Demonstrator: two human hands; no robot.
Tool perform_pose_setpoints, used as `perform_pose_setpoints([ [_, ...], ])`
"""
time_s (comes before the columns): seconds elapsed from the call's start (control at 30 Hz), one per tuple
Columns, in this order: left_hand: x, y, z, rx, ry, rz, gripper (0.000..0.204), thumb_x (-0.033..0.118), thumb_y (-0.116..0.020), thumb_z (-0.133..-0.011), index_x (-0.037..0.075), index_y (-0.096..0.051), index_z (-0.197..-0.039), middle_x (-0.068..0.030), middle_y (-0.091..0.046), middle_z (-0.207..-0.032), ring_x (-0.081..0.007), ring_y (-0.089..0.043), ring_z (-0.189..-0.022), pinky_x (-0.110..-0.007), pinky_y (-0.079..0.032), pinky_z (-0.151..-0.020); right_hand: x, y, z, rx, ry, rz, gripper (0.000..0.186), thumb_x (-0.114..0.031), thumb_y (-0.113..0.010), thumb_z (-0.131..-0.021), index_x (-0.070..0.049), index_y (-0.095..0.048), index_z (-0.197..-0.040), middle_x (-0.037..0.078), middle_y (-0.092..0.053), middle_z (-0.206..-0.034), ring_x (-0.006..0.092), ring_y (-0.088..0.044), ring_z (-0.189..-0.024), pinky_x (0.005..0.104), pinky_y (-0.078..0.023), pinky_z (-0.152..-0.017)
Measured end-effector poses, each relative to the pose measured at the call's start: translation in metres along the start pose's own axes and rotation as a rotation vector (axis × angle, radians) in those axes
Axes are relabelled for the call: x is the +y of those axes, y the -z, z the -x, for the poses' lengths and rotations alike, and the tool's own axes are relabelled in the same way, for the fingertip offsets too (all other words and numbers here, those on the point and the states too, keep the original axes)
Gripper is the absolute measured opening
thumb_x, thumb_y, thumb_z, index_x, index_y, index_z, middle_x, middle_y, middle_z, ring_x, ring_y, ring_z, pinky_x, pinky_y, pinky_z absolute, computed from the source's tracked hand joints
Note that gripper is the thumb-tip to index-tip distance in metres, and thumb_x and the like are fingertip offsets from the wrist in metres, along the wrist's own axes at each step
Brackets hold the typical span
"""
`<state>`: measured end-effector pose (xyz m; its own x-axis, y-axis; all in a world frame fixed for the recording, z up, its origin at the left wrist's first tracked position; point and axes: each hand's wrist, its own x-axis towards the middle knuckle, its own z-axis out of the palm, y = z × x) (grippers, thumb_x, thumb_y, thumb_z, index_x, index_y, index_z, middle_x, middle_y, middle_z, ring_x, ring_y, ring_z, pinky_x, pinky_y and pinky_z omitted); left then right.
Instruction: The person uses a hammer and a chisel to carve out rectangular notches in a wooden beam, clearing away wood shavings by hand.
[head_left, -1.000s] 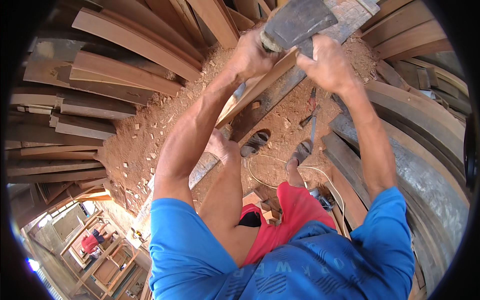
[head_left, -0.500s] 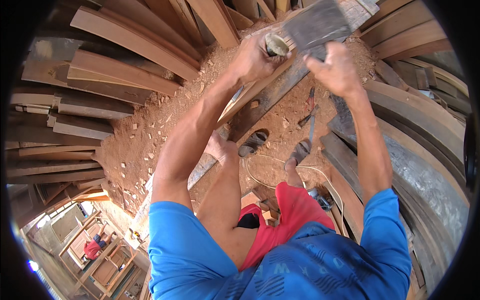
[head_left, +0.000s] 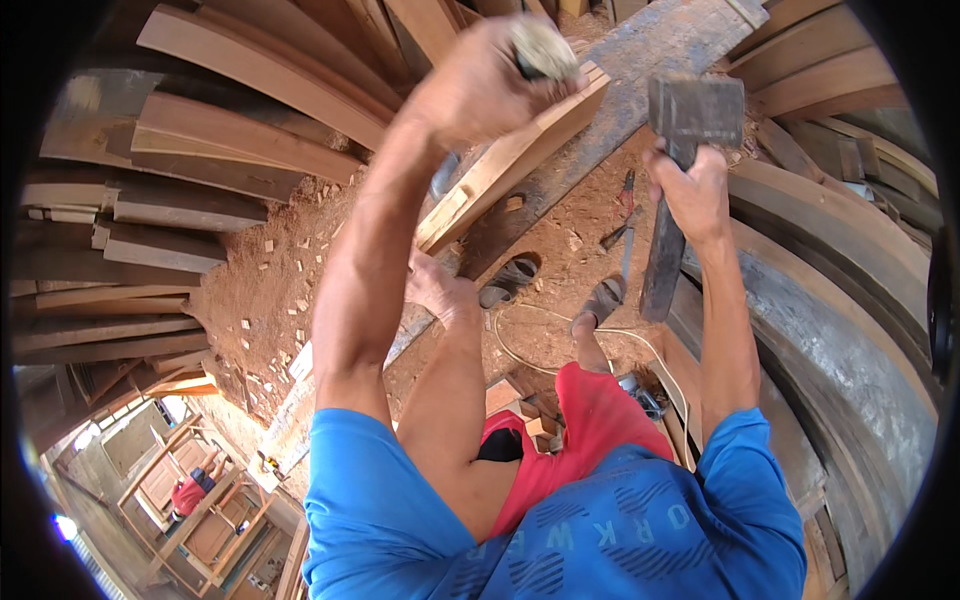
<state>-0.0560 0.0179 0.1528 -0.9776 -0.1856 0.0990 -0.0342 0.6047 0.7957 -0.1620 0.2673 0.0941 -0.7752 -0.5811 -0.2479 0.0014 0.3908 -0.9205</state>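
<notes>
My left hand (head_left: 470, 90), blurred, grips a tool handle with a pale round top (head_left: 540, 45); the rest of that tool is hidden. It is raised at the upper end of a light timber (head_left: 515, 160), which lies diagonally along a weathered plank (head_left: 640, 70) and has a raised piece near its lower end. My right hand (head_left: 693, 190) holds a dark mallet (head_left: 695, 110) by its long handle, head upward, right of the timber. My bare left foot (head_left: 440, 290) is at the timber's lower end.
Stacked boards (head_left: 240, 60) surround me, with curved planks (head_left: 830, 210) at right. On the shavings-covered floor lie pliers (head_left: 628, 190), a pale cable (head_left: 510, 345), sandals (head_left: 510, 280) and wood chips. A person in red (head_left: 190, 495) is among wooden frames at lower left.
My left hand has moved up and left with the handle. The mallet has swung away from it, down and right, so its long handle now shows and more of the timber is uncovered.
</notes>
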Motion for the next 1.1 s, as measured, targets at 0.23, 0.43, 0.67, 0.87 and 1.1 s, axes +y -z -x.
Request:
perform_pose_setpoints([
  [0.23, -0.033, 0.045, 0.05, -0.118, 0.331, -0.562, 0.019, 0.016, -0.084, -0.084, 0.014, -0.071, -0.097, -0.0035, -0.077, -0.087, -0.0197, -0.074, -0.084, -0.04, -0.059, -0.076, 0.087, -0.01, 0.055, -0.124, -0.184, 0.033, 0.013, -0.013, -0.067, -0.082, -0.001, -0.067, -0.077, 0.004, -0.061, -0.058, 0.0136, -0.059, -0.051, 0.0323, -0.047, -0.049],
  [0.43, -0.071, -0.01, 0.126, -0.368, 0.658, -0.498, 0.036, 0.029, -0.091, -0.072, 0.01, -0.072, -0.096, -0.0127, -0.076, -0.091, -0.033, -0.073, -0.091, -0.043, -0.056, -0.081, 0.154, -0.02, 0.109, -0.281, -0.418, -0.061, 0.012, -0.012, -0.069, -0.084, -0.003, -0.065, -0.078, 0.003, -0.061, -0.063, 0.0118, -0.057, -0.053, 0.0289, -0.044, -0.049],
  [0.67, -0.076, -0.027, 0.137, -0.221, 0.654, -0.468, 0.035, 0.029, -0.087, -0.076, 0.01, -0.073, -0.102, -0.017, -0.076, -0.095, -0.0371, -0.073, -0.092, -0.048, -0.056, -0.082, 0.15, -0.029, 0.132, -0.276, -0.477, -0.073, 0.015, -0.014, -0.073, -0.084, -0.003, -0.064, -0.078, 0.003, -0.06, -0.062, 0.0122, -0.057, -0.052, 0.0303, -0.044, -0.05],
  [0.87, -0.081, -0.036, 0.123, -0.154, 0.561, -0.427, 0.039, 0.034, -0.086, -0.076, 0.01, -0.074, -0.103, -0.0174, -0.075, -0.096, -0.04, -0.071, -0.094, -0.049, -0.056, -0.082, 0.155, -0.038, 0.12, -0.329, -0.418, -0.051, 0.016, -0.012, -0.07, -0.085, -0.001, -0.064, -0.075, 0.005, -0.061, -0.061, 0.013, -0.059, -0.052, 0.0302, -0.046, -0.049],
  [1.1, -0.098, -0.027, 0.114, -0.18, 0.563, -0.295, 0.035, 0.032, -0.085, -0.076, 0.008, -0.074, -0.1, -0.0185, -0.075, -0.096, -0.0394, -0.072, -0.093, -0.046, -0.056, -0.084, 0.15, -0.047, 0.11, -0.324, -0.374, -0.093, 0.02, -0.013, -0.07, -0.085, 0.0, -0.063, -0.071, 0.004, -0.062, -0.058, 0.0122, -0.059, -0.051, 0.0298, -0.046, -0.048],
])
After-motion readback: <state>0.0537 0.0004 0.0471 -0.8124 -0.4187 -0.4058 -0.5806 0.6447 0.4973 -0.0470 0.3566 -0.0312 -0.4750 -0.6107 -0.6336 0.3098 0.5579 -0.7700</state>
